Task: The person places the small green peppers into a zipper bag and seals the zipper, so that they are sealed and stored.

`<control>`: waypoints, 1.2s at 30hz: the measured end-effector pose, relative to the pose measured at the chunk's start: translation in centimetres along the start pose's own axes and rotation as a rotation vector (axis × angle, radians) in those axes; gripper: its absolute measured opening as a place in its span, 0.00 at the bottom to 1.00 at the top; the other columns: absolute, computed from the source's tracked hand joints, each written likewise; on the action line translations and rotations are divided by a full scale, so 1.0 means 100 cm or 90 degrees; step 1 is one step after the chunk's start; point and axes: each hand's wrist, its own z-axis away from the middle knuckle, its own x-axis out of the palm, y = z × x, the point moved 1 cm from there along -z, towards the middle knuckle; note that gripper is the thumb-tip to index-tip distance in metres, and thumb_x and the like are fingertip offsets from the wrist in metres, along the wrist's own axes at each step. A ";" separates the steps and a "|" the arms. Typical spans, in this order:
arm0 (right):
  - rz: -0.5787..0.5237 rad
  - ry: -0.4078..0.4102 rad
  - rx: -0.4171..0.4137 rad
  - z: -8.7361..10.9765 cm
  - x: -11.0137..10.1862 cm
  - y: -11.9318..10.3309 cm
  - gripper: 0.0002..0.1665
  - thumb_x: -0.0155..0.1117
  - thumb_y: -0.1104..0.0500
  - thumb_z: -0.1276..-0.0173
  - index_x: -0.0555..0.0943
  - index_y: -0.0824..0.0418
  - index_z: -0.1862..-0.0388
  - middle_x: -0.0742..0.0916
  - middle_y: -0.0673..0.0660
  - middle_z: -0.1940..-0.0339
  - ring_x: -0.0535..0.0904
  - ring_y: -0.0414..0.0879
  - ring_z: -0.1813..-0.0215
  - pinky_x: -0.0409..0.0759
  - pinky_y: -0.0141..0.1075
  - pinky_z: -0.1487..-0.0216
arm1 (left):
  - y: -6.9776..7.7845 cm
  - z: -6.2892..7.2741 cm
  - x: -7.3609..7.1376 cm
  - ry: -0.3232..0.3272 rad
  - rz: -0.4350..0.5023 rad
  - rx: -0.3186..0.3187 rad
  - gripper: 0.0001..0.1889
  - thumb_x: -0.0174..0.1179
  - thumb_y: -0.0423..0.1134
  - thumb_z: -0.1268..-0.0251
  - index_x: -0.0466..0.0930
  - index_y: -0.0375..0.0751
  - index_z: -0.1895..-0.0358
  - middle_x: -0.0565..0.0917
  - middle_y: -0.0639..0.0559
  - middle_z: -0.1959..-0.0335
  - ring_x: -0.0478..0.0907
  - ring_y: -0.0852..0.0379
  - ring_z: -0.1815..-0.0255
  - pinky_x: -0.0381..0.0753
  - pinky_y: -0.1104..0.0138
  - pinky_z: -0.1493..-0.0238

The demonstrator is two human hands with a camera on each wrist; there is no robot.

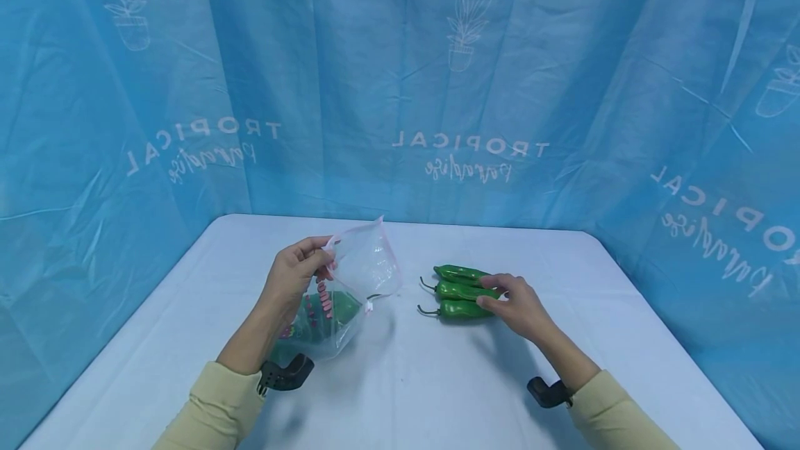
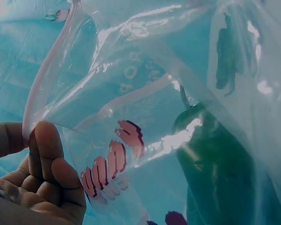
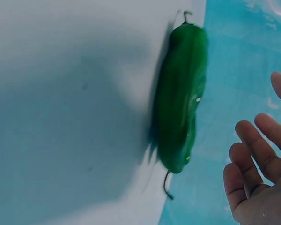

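My left hand pinches the pink-edged rim of a clear zip bag between thumb and fingers, holding its mouth up. Inside the bag lies a green pepper, seen through the printed plastic in the left wrist view. Three green peppers lie side by side on the table: a back one, a middle one and a front one. Over their right ends hovers my right hand, fingers apart and loosely bent. In the right wrist view the fingers stand apart from the pepper.
A white-covered table carries everything. Blue printed curtains hang behind it and along both sides. Each wrist wears a black strapped device, such as the left one.
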 end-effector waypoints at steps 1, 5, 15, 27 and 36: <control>0.000 0.000 0.004 -0.001 0.000 0.003 0.24 0.65 0.53 0.39 0.78 0.60 0.44 0.82 0.59 0.47 0.74 0.55 0.45 0.76 0.45 0.51 | 0.000 0.000 0.000 0.000 0.001 0.001 0.18 0.53 0.41 0.33 0.75 0.38 0.44 0.78 0.60 0.73 0.76 0.62 0.71 0.76 0.69 0.58; 0.008 -0.001 0.007 -0.002 0.001 0.012 0.25 0.65 0.54 0.39 0.78 0.61 0.44 0.83 0.60 0.46 0.74 0.56 0.44 0.75 0.49 0.48 | 0.000 0.000 0.000 -0.001 0.005 0.002 0.17 0.53 0.40 0.33 0.75 0.38 0.44 0.78 0.61 0.73 0.76 0.62 0.71 0.76 0.69 0.58; 0.028 -0.021 0.022 -0.003 0.003 0.026 0.25 0.66 0.53 0.39 0.78 0.62 0.44 0.83 0.61 0.47 0.73 0.56 0.44 0.73 0.50 0.48 | 0.000 0.000 0.000 -0.005 0.004 0.000 0.18 0.53 0.40 0.33 0.75 0.38 0.44 0.78 0.60 0.73 0.76 0.62 0.71 0.76 0.68 0.56; 0.046 -0.040 0.057 -0.006 0.008 0.037 0.25 0.66 0.52 0.40 0.78 0.60 0.44 0.82 0.59 0.44 0.73 0.53 0.43 0.73 0.49 0.47 | 0.000 0.000 0.000 -0.007 0.007 -0.002 0.17 0.53 0.40 0.33 0.75 0.38 0.44 0.78 0.60 0.74 0.76 0.62 0.72 0.76 0.67 0.58; 0.047 -0.059 0.062 -0.005 0.009 0.043 0.26 0.67 0.52 0.40 0.78 0.60 0.45 0.82 0.61 0.46 0.75 0.55 0.43 0.74 0.50 0.47 | -0.001 -0.001 0.000 -0.005 0.005 0.000 0.18 0.53 0.40 0.33 0.74 0.38 0.43 0.78 0.60 0.74 0.76 0.62 0.72 0.76 0.66 0.56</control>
